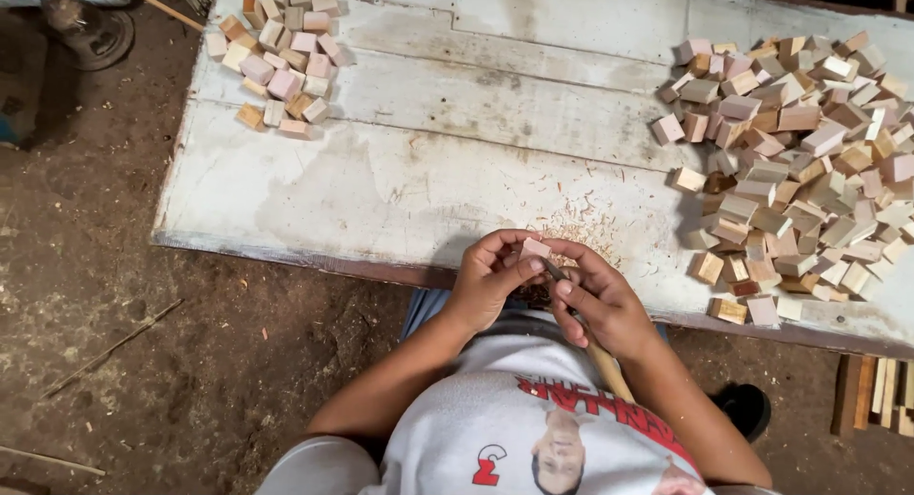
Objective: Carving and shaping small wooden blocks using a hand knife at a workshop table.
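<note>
My left hand (488,278) pinches a small pale wooden block (534,248) at the near edge of a worn white board table (400,171). My right hand (598,300) grips a tool with a light wooden handle (606,366); its dark metal tip (555,270) rests against the block. Both hands meet just above my lap. Fine wood shavings (581,230) lie on the table right behind the hands.
A big heap of small wooden blocks (800,162) covers the table's right side. A smaller group of blocks (281,62) lies at the far left corner. Dirt floor (143,314) surrounds the table, with wooden sticks (876,395) at the right.
</note>
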